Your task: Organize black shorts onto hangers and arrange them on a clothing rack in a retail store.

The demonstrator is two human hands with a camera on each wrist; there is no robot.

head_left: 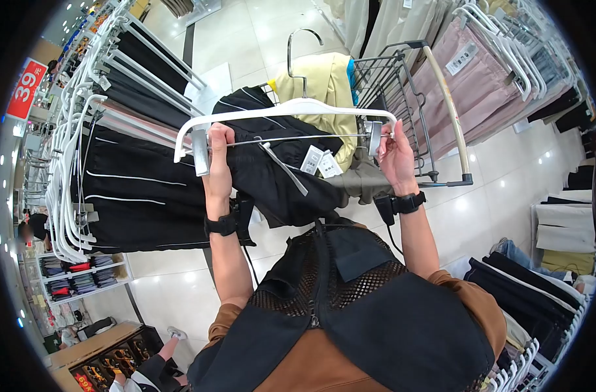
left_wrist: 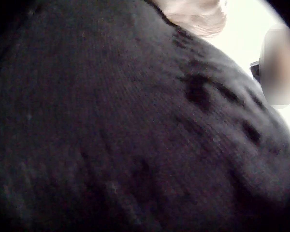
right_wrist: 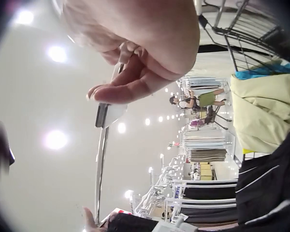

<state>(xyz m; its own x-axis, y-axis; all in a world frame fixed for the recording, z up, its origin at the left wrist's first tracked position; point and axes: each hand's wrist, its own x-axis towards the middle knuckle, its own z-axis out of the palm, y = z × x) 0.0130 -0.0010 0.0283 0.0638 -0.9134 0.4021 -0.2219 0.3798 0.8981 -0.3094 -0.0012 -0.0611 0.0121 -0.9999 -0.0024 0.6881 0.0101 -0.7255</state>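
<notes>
A white hanger [head_left: 304, 106] with a metal hook is held level in front of the person, above a wire shopping cart [head_left: 451, 106], its hook pointing to the far side. The left hand [head_left: 219, 157] grips its left end, the fingers curled in beside the left clip [head_left: 200, 152] with the thumb over the metal bar. The right hand [head_left: 398, 160] pinches the other end next to the right clip [head_left: 374, 138], thumb against fingertips. A black garment [head_left: 245, 176] with thin white stripes lies below the bar, on the near left of the cart, with white tags [head_left: 312, 159] near its middle; whether either clip holds cloth, I cannot tell. A pale yellow garment [head_left: 321, 78] lies on the far side of the cart, behind the hanger, and a grey-green one [head_left: 365, 179] hangs nearer, toward the right hand. Black trousers [head_left: 134, 196] hang on a rack at the left, below a red price sign [head_left: 27, 89]; pink trousers [head_left: 435, 85] hang at the far right. Dark cloth nearly fills the left wrist view.
</notes>
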